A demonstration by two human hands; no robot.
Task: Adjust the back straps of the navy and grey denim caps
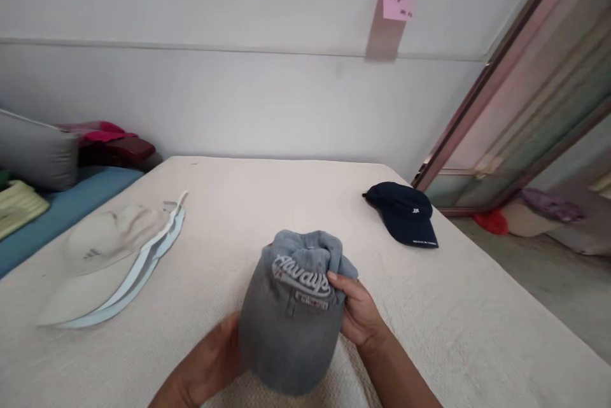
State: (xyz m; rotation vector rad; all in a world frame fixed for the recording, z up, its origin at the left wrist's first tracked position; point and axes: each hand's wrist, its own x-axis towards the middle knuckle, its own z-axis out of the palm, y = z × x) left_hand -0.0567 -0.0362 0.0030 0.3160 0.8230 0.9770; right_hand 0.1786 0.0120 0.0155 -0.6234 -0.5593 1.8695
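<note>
A grey-blue baseball cap (291,344) with white raised lettering is held between my two hands above the cream cover, its brim towards me and its crown crumpled. My left hand (217,354) is at the left edge of the brim, its fingertips hidden behind the cap. On the other side, my right hand (356,309) grips the cap with the thumb on its front near the lettering and the fingers behind. To the left lie pale caps (102,261), a whitish one on top of light blue ones. A navy cap (403,214) rests to the right.
The cream-covered surface (267,188) reaches to a white wall (248,102). A pink note (398,4) is taped up there. Grey cushion (38,150) and red cloth (105,132) sit at left beyond the edge. A framed glass door (515,109) stands at right.
</note>
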